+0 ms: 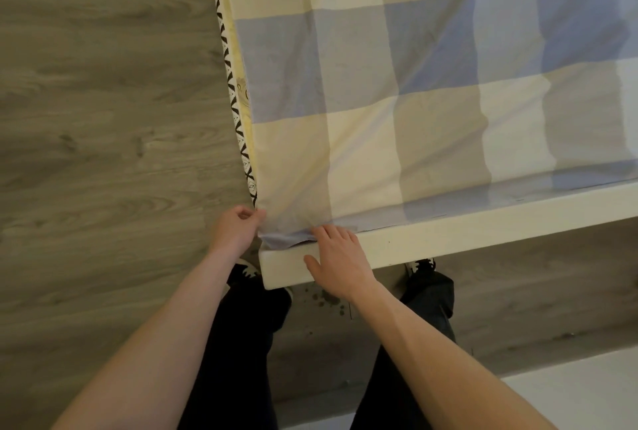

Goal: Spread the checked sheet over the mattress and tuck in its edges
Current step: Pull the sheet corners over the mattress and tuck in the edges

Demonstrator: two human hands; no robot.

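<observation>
Sheet (414, 84) corner, left fingers (253, 215) pinching

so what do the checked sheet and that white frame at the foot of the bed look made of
Checked sheet: thin woven fabric, probably cotton, matte, with soft creases and a bunched corner. White frame: probably painted wood, smooth with a low sheen, square-edged; what lies under the paint can't be told.

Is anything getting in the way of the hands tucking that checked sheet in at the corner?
Nothing visible does. The left hand pinches the checked sheet at the mattress corner, and the right hand rests on the white bed frame, fingertips on the sheet's bunched edge.
</observation>
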